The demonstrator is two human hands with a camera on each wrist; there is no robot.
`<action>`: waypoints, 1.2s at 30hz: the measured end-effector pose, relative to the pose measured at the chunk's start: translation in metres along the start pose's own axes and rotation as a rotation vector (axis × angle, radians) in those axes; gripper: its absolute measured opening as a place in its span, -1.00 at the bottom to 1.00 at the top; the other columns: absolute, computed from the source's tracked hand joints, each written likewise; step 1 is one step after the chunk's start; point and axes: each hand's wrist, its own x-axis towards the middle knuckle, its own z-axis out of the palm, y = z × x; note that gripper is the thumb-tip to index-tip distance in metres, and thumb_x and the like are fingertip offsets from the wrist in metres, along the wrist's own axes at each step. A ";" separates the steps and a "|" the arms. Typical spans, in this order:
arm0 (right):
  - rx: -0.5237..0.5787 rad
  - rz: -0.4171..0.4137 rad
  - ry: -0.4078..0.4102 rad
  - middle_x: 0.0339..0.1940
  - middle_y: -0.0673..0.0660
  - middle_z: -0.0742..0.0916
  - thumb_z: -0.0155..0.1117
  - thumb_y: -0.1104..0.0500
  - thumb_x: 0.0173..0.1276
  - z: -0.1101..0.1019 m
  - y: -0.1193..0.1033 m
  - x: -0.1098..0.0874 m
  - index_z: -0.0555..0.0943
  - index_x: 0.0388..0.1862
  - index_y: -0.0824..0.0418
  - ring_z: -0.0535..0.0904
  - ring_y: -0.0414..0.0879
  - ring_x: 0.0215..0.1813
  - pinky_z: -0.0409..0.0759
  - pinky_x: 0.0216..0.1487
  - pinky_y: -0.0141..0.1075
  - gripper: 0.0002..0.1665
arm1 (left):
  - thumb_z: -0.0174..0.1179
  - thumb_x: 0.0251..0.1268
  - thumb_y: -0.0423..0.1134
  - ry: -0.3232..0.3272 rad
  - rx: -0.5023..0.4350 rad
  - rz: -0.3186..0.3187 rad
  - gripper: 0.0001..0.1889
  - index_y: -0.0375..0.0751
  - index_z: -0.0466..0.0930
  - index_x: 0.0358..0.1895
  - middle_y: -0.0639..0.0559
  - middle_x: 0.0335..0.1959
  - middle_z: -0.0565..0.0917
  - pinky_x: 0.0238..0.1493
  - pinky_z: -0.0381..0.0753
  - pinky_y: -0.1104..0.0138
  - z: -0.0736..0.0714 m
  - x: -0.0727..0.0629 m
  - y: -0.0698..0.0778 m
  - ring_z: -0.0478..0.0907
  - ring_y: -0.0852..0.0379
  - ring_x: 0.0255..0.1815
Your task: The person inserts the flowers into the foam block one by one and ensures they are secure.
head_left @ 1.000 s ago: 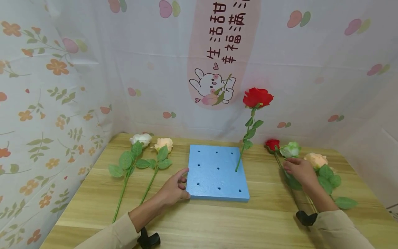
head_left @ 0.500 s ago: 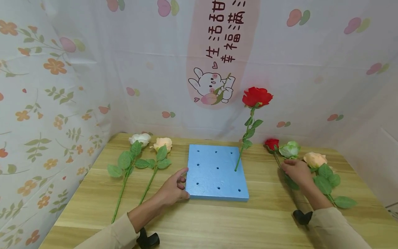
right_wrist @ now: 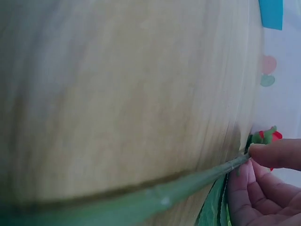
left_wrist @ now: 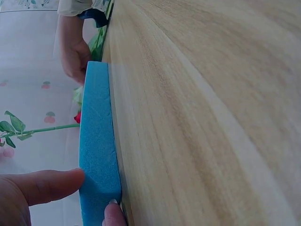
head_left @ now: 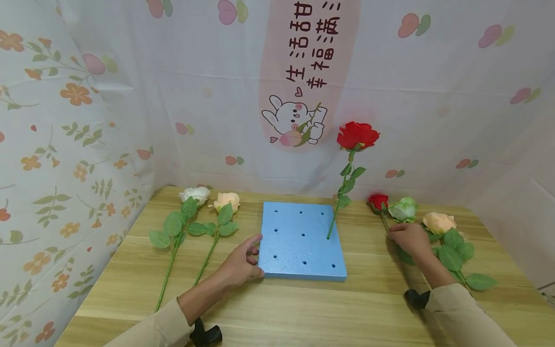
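My left hand (head_left: 237, 264) holds the front-left corner of a blue foam board (head_left: 289, 246) with several holes. In the left wrist view, its fingertips press against the board's edge (left_wrist: 99, 141). A tall red rose (head_left: 358, 136) stands upright in a hole at the board's right side. On the right, my right hand (head_left: 411, 239) pinches the stem (right_wrist: 188, 186) of a smaller red rose (head_left: 378, 201) between thumb and fingers, seen in the right wrist view. This rose lies near the table's back. Close beside the hand are a green-white rose (head_left: 403, 209) and a peach rose (head_left: 439, 222).
A white rose (head_left: 195, 194) and another peach rose (head_left: 227, 201) lie left of the board on the wooden table (head_left: 303, 313). A printed white cloth (head_left: 208, 96) hangs behind. Black wrist mounts (head_left: 207, 334) sit at both cuffs.
My right hand has shifted slightly left, off the green-white rose's side, and its fingers have come onto the smaller red rose's stem. My left hand and the board stay in place.
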 end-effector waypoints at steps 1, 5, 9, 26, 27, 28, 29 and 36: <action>-0.009 0.002 -0.003 -0.41 0.15 0.74 0.16 0.13 0.34 0.000 -0.001 0.000 0.62 0.01 0.46 0.63 0.02 -0.28 0.49 -0.31 -0.22 -0.56 | 0.29 -0.11 -0.60 0.000 -0.002 0.000 -0.06 -0.13 0.20 0.49 -0.16 -0.02 0.33 -0.30 0.37 0.26 0.000 0.000 0.000 0.30 0.01 -0.17; -0.024 0.012 -0.021 -0.42 0.12 0.74 0.15 0.14 0.33 -0.001 -0.003 0.000 0.63 0.02 0.45 0.63 0.04 -0.25 0.50 -0.31 -0.21 -0.56 | 0.29 -0.11 -0.60 0.000 -0.002 0.004 -0.06 -0.14 0.20 0.49 -0.16 -0.02 0.34 -0.30 0.37 0.26 -0.001 0.000 -0.001 0.30 0.01 -0.16; -0.017 0.018 -0.036 -0.37 0.16 0.75 0.15 0.13 0.34 -0.003 -0.005 -0.001 0.63 0.04 0.45 0.63 0.06 -0.22 0.54 -0.27 -0.15 -0.55 | 0.30 -0.11 -0.59 0.002 0.002 0.005 -0.06 -0.14 0.20 0.48 -0.16 -0.01 0.34 -0.30 0.38 0.27 -0.001 -0.001 -0.001 0.31 0.01 -0.16; 0.338 -0.005 -0.110 0.15 0.32 0.55 0.11 0.02 0.48 -0.033 -0.038 -0.031 0.36 0.32 0.50 0.64 -0.32 -0.21 0.60 0.05 -0.12 -0.34 | 0.29 -0.12 -0.60 0.000 0.030 0.053 -0.07 -0.22 0.20 0.48 -0.21 0.01 0.38 -0.28 0.41 0.27 -0.002 -0.002 -0.003 0.36 -0.01 -0.16; 0.357 -0.016 -0.104 0.13 0.26 0.56 0.12 0.01 0.48 -0.034 -0.040 -0.033 0.36 0.32 0.49 0.63 -0.34 -0.21 0.61 0.03 -0.16 -0.34 | 0.29 -0.12 -0.60 -0.002 0.031 0.055 -0.07 -0.22 0.20 0.48 -0.21 0.01 0.38 -0.28 0.41 0.27 -0.002 -0.002 -0.002 0.36 0.00 -0.16; 0.376 -0.027 -0.096 0.10 0.21 0.56 0.12 0.02 0.48 -0.035 -0.041 -0.036 0.36 0.32 0.48 0.63 -0.36 -0.22 0.62 0.01 -0.20 -0.35 | 0.28 -0.12 -0.60 -0.005 0.032 0.058 -0.08 -0.22 0.20 0.48 -0.21 0.01 0.38 -0.29 0.41 0.27 -0.002 -0.001 -0.002 0.36 0.00 -0.16; 0.392 -0.040 -0.088 0.05 0.14 0.58 0.12 0.02 0.48 -0.036 -0.042 -0.038 0.37 0.31 0.48 0.62 -0.37 -0.23 0.62 -0.01 -0.23 -0.36 | 0.28 -0.12 -0.60 -0.005 0.032 0.060 -0.08 -0.23 0.20 0.48 -0.21 0.00 0.38 -0.29 0.41 0.27 -0.001 -0.001 -0.002 0.36 0.00 -0.16; 0.481 -0.098 -0.039 -0.22 -0.18 0.61 0.19 0.02 0.44 -0.040 -0.048 -0.047 0.50 0.13 0.34 0.64 -0.33 -0.23 0.64 -0.12 -0.36 -0.53 | 0.28 -0.13 -0.60 -0.001 0.034 0.060 -0.07 -0.22 0.20 0.48 -0.20 -0.01 0.38 -0.29 0.40 0.27 -0.002 0.000 -0.003 0.36 0.00 -0.17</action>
